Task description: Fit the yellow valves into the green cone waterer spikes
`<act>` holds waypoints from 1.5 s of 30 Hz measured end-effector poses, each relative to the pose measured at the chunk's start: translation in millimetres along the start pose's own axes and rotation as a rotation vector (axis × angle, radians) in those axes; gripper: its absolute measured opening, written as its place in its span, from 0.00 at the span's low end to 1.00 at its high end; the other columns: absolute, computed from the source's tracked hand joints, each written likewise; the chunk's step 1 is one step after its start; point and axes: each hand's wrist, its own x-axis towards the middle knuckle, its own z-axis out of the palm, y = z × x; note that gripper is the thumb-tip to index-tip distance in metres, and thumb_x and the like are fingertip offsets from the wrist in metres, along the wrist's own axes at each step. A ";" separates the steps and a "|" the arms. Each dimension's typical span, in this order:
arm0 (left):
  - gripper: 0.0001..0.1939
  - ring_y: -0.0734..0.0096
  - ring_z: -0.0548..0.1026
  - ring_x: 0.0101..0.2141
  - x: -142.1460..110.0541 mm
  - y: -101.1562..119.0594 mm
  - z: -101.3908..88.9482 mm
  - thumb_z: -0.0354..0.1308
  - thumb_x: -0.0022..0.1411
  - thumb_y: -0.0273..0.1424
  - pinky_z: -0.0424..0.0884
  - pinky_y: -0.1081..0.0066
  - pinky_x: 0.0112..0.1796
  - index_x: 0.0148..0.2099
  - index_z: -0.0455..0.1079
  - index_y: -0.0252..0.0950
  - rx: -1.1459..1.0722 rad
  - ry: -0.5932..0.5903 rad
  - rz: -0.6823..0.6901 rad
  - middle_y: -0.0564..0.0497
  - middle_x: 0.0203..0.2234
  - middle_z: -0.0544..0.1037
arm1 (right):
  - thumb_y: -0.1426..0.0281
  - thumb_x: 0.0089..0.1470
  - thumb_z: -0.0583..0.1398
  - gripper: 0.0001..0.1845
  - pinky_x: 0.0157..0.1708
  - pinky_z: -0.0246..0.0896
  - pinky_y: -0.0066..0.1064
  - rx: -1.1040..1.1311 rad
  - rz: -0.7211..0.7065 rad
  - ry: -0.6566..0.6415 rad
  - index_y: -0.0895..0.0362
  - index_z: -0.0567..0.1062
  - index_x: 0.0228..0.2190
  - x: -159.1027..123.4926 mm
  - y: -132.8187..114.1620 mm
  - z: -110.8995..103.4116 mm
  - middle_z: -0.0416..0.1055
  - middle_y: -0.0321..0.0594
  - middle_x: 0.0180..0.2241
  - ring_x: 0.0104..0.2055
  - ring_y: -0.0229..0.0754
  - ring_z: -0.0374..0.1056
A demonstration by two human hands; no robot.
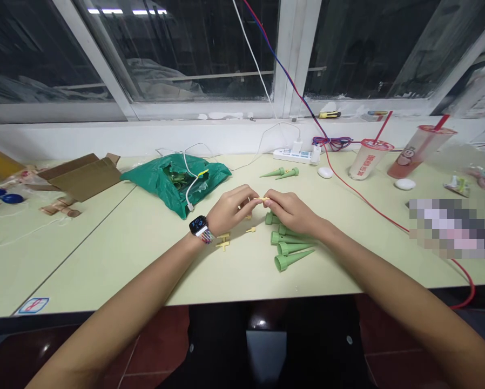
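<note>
My left hand (235,206) and my right hand (290,210) meet over the table, fingertips pinched on a small yellow plastic piece (263,199). The fingers hide most of that piece, so its full shape does not show. Under and beside my left hand lie several loose yellow plastic pieces (223,245), some T-shaped, and one more small yellow piece (251,230) is to their right. Below my right hand, several hollow green plastic spikes (282,262) lie on their sides in a row, open wide ends to the left. Part of this row is hidden by my right hand.
Behind my left hand lies a green plastic bag (157,181) with a white cable across it. More green spikes (273,172) lie near a power strip (293,155). Two drink cups (368,161) stand at right, beside a red cable (372,202). Cardboard (84,178) lies at left.
</note>
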 end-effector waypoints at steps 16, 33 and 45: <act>0.37 0.76 0.65 0.17 1.6 1.8 5.9 0.48 0.75 0.50 0.65 0.71 0.28 0.16 0.61 0.36 -0.326 0.019 -0.386 0.53 0.11 0.66 | 0.66 0.73 0.49 0.20 0.29 0.49 0.34 -0.516 -0.173 0.245 0.54 0.80 0.48 -4.0 5.8 8.9 0.75 0.42 0.32 0.28 0.40 0.64; 0.16 0.70 0.72 0.28 -38.4 -24.8 -55.9 0.56 0.70 0.44 0.66 0.71 0.30 0.36 0.70 0.37 0.027 0.008 -0.369 0.52 0.28 0.76 | 0.65 0.66 0.58 0.11 0.28 0.40 0.35 -0.490 -0.144 -0.223 0.55 0.79 0.36 23.0 -19.6 16.8 0.79 0.42 0.36 0.33 0.43 0.69; 0.15 0.64 0.76 0.33 -82.9 -23.2 -66.4 0.55 0.70 0.43 0.69 0.67 0.34 0.38 0.77 0.40 0.301 -0.223 -0.400 0.49 0.34 0.80 | 0.68 0.59 0.60 0.07 0.28 0.39 0.35 -0.504 -0.176 -0.253 0.56 0.78 0.32 26.6 -16.0 20.6 0.79 0.42 0.33 0.32 0.43 0.69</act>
